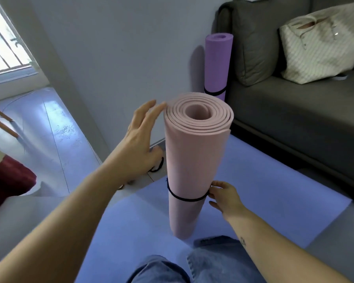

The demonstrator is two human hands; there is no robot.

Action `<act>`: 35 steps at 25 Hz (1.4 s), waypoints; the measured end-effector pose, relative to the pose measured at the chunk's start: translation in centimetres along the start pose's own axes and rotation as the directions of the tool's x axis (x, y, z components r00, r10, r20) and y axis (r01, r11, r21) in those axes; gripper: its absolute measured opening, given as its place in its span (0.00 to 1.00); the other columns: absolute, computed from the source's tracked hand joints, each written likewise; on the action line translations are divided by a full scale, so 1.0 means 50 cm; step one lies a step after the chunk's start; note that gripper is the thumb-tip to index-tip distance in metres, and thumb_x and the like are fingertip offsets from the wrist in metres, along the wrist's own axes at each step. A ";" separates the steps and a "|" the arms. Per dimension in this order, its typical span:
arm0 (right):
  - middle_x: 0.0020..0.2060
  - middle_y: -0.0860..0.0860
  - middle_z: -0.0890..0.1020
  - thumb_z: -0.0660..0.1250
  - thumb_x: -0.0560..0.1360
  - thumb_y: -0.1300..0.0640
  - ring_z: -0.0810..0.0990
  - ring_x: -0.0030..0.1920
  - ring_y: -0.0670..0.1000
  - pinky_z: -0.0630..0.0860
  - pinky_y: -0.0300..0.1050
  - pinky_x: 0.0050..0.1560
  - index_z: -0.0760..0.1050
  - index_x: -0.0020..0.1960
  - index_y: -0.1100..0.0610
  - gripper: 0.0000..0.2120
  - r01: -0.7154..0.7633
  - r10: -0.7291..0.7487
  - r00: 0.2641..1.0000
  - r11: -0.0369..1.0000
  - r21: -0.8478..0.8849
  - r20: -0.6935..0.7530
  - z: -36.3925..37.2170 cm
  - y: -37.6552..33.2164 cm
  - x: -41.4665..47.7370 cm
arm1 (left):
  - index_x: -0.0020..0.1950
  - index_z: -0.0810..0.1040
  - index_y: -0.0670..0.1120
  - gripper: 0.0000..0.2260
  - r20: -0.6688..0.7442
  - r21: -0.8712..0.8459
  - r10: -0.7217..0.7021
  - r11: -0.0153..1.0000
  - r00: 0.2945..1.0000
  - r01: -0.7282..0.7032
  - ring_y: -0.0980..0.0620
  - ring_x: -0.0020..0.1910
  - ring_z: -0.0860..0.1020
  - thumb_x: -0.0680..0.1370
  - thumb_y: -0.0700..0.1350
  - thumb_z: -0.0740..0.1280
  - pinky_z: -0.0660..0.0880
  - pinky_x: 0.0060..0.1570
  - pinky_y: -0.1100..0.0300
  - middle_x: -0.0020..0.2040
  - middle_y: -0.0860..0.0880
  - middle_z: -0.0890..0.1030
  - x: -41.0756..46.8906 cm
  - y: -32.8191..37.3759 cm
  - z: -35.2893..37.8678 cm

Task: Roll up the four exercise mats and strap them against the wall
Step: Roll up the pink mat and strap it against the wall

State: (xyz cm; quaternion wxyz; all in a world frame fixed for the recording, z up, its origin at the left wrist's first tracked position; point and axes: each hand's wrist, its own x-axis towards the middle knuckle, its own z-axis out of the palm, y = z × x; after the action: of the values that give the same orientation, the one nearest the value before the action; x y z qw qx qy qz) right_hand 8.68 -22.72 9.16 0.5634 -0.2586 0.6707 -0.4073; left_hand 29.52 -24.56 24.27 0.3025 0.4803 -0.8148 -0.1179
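blue mat (274, 190) is left unrolled on the floor (70, 139); on it the pink mat (194, 160) is stood upright, rolled, its strap (184, 199) pinched by the right grip (225, 197), its top touched by the released left grip (139, 144). beyond, the purple mat (218, 64) is seen strapped at the wall (110, 58).

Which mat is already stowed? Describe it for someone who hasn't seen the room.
Find the grey sofa on the right; in the gap between its armrest and the wall a rolled purple mat stands upright. Unlike the pink roll in the foreground, whose strap the right hand pinches, and the blue mat lying flat, it is purple and nobody touches it.
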 end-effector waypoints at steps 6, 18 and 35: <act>0.60 0.54 0.77 0.62 0.76 0.67 0.76 0.55 0.52 0.74 0.47 0.54 0.75 0.64 0.58 0.17 0.186 -0.185 0.981 0.982 -0.013 0.060 -0.038 -0.087 -0.080 | 0.67 0.62 0.59 0.32 0.159 0.257 0.140 0.950 0.977 -0.178 0.46 0.71 0.61 0.69 0.48 0.75 0.70 0.63 0.46 0.73 0.51 0.54 0.033 0.036 -0.049; 0.62 0.50 0.74 0.68 0.72 0.53 0.77 0.55 0.56 0.74 0.47 0.46 0.64 0.70 0.51 0.28 0.576 -0.600 0.528 -0.267 -0.772 0.601 -0.030 -0.308 -0.293 | 0.59 0.67 0.52 0.29 0.201 0.370 0.197 0.892 0.960 -0.260 0.52 0.63 0.67 0.64 0.60 0.74 0.74 0.52 0.50 0.63 0.56 0.66 0.033 0.134 -0.044; 0.78 0.51 0.39 0.71 0.70 0.41 0.39 0.77 0.46 0.44 0.39 0.74 0.36 0.78 0.57 0.54 0.697 -0.434 0.522 -0.279 -0.660 0.734 -0.035 -0.342 -0.201 | 0.78 0.43 0.48 0.55 0.273 0.342 0.047 0.929 0.961 -0.143 0.56 0.76 0.41 0.64 0.67 0.71 0.45 0.72 0.65 0.79 0.50 0.43 0.023 0.078 -0.044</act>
State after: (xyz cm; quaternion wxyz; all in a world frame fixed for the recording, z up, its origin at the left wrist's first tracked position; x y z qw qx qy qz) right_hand 7.41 -23.31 29.04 0.0417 -0.8766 0.4764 -0.0538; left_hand 27.68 -23.33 28.30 0.1058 0.4674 -0.8776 -0.0144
